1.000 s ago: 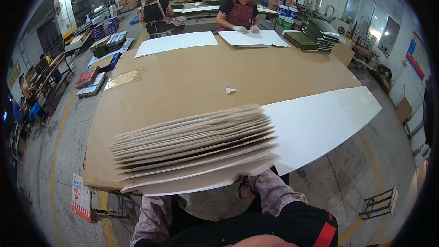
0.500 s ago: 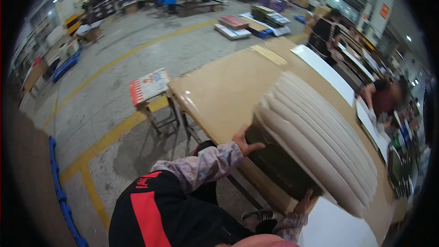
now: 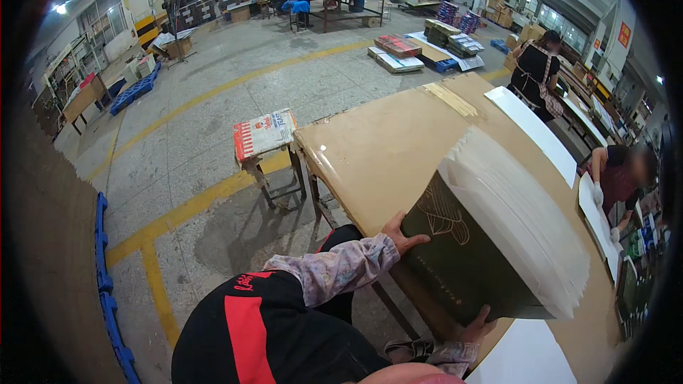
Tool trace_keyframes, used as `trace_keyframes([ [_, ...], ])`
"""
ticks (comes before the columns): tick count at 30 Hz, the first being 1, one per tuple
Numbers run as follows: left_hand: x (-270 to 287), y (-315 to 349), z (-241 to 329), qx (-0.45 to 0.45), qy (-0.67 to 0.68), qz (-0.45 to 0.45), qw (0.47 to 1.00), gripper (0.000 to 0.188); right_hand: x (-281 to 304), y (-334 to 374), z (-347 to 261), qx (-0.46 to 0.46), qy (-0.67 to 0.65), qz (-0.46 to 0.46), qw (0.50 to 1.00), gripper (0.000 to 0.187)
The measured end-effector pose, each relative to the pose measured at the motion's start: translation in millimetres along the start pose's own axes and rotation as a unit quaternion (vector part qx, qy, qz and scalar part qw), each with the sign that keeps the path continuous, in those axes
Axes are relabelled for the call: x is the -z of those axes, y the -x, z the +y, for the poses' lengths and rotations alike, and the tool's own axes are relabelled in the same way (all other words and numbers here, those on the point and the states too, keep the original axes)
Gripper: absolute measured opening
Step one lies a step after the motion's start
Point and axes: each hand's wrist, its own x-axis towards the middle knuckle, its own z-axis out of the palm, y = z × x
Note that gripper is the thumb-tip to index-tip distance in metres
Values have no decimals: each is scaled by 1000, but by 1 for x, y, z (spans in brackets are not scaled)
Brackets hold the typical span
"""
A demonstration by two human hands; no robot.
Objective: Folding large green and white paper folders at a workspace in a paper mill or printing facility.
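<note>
A thick stack of dark green printed paper stands tilted on its long edge over the brown table. Its face carries a gold line drawing, and its pale edges fan out toward the far right. At the stack's left end, my left hand grips with its thumb across the green face. My right hand closes on the lower right corner, thumb in front; its other fingers are hidden. Close to the right hand, a white sheet lies at the near table end.
White boards lie along the table's far side, where a gloved co-worker handles another board. Another person stands farther back. A stool bearing a red-and-white flat package stands off the left corner. A blue pallet edge runs along the left.
The stack has tipped so that its green face shows more, with the gold drawing now visible. Its loosely bulging pale layers have drawn closer together. Both hands keep their grip.
</note>
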Motion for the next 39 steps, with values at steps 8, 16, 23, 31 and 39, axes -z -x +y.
trace_keyframes([
  [8,4,5,-1,-20,76,-4,997,67,7,-14,42,43,60,7,997,54],
  [16,24,-33,16,137,-177,-96,970,80,3,-16,29,-39,100,-70,992,63],
  [23,-11,-20,18,-161,-510,-135,834,84,1,8,-5,-166,299,-143,929,53],
  [31,-111,52,48,-396,-320,-406,758,80,9,-10,43,34,337,-170,925,55],
  [39,-126,56,42,-362,-339,-465,733,80,12,-19,-39,69,474,-146,866,49],
])
